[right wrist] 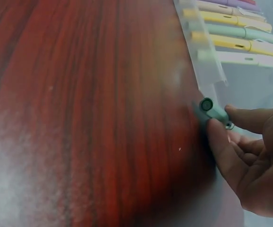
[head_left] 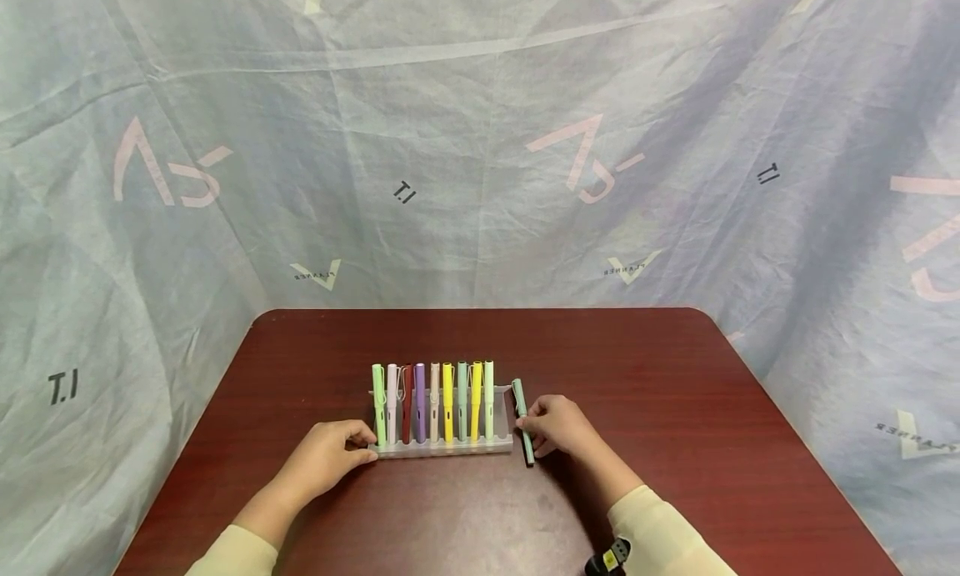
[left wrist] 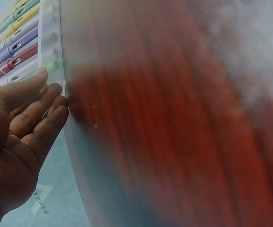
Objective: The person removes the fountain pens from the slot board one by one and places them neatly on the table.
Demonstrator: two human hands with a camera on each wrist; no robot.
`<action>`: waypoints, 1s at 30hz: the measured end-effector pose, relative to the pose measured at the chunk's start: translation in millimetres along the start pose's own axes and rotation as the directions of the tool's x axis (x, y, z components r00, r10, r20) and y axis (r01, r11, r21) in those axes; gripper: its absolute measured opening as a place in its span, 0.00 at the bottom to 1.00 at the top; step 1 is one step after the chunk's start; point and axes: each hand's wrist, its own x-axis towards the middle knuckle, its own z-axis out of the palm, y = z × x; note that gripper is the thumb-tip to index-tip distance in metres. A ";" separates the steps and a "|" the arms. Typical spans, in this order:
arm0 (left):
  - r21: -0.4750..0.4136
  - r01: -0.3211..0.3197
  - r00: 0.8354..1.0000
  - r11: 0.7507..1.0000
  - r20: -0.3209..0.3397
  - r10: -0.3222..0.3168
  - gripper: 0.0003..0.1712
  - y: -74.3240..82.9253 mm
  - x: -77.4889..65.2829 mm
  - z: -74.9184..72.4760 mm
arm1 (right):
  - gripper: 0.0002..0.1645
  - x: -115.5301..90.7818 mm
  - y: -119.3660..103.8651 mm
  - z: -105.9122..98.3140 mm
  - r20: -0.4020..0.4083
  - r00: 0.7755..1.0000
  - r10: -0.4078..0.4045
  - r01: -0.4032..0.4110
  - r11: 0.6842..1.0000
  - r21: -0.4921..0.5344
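A clear plastic pen rack holds a row of several pens in green, pink, red, purple, beige, yellow and teal. At its left end my left hand grips the front corner between thumb and fingers, as the left wrist view also shows with the rack's edge by the thumb. Just off the rack's right end, my right hand pinches a muted green pen between thumb and fingers. In the right wrist view that pen's round end faces the camera, low beside the rack's corner.
The rack stands on a dark red wood-grain table. Grey-white printed cloth hangs behind the table and on both sides. A black strap with a small device is at the right sleeve.
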 end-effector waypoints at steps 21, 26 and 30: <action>0.025 -0.007 1.000 1.000 -0.004 0.007 0.06 -1.2 1.1 -0.3 | 0.18 -0.3 -6.3 2.3 0.021 1.000 0.002 0.002 0.985 -0.175; 0.020 -0.001 1.000 1.000 -0.002 0.001 0.06 0.1 1.0 -0.7 | 0.18 -4.9 -11.9 -3.7 0.025 0.999 -0.028 0.031 0.988 -0.150; 0.021 -0.004 1.000 1.000 -0.003 0.004 0.06 0.8 1.2 -0.5 | 0.16 -7.2 -20.1 -8.1 -0.023 0.996 -0.092 0.088 0.989 -0.118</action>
